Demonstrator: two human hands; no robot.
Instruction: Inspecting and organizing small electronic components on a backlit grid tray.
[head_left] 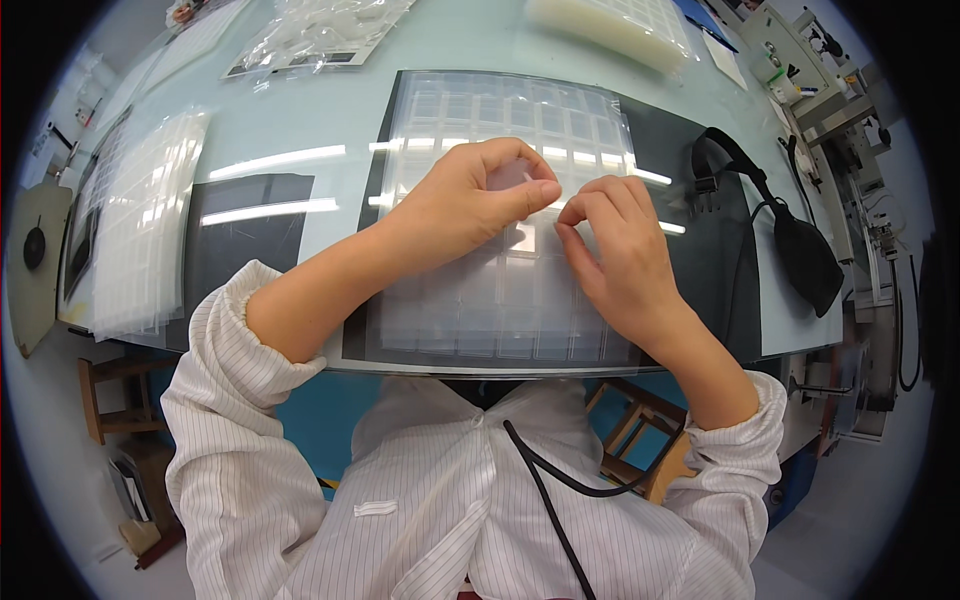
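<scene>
A clear plastic sheet marked off in square pockets lies in front of me, apparently in a stack, on a dark board. My left hand is above its middle, thumb and forefinger pinched together. Close by on the right, my right hand is also closed, its fingertips bunched toward the left hand's. Whatever lies between the fingertips is too small or too transparent to make out. A small pale square shows on the sheet just below the hands.
More clear pocketed sheets are piled at the left edge of the glass-topped table. Plastic bags and another sheet stack lie at the back. A black strapped pouch rests on the right. A black cord crosses my lap.
</scene>
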